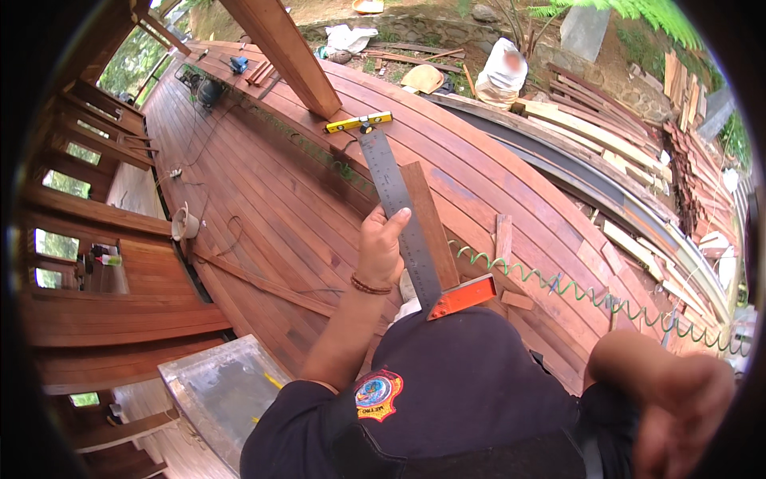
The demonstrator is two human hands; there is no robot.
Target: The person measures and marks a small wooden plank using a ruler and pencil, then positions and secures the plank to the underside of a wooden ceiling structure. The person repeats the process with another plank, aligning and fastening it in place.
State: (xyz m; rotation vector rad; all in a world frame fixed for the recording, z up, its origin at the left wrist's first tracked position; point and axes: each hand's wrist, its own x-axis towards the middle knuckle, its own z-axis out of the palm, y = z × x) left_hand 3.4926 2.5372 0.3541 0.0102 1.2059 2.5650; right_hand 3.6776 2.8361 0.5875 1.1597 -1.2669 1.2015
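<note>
My left hand [380, 249], with a beaded bracelet at the wrist, is closed round a try square [387, 180] in front of my chest. Its thumb presses on the dark steel blade. The square's orange stock [464, 297] is at the near end, by my dark shirt. Along the blade's right side lies a short brown wooden board [431, 219], its near end at the stock. At the lower right, my right hand [690, 407] is raised beside my body, apart from the square; its fingers are blurred. A yellow spirit level [359, 122] is beyond the blade's far end.
A wooden post [287, 60] rises from the plank deck [263, 191]. A coiled green hose [574, 291] crosses the deck at the right. A bucket [185, 223] is at the left. Another person [501, 76] is beyond the deck, near timber piles [590, 136].
</note>
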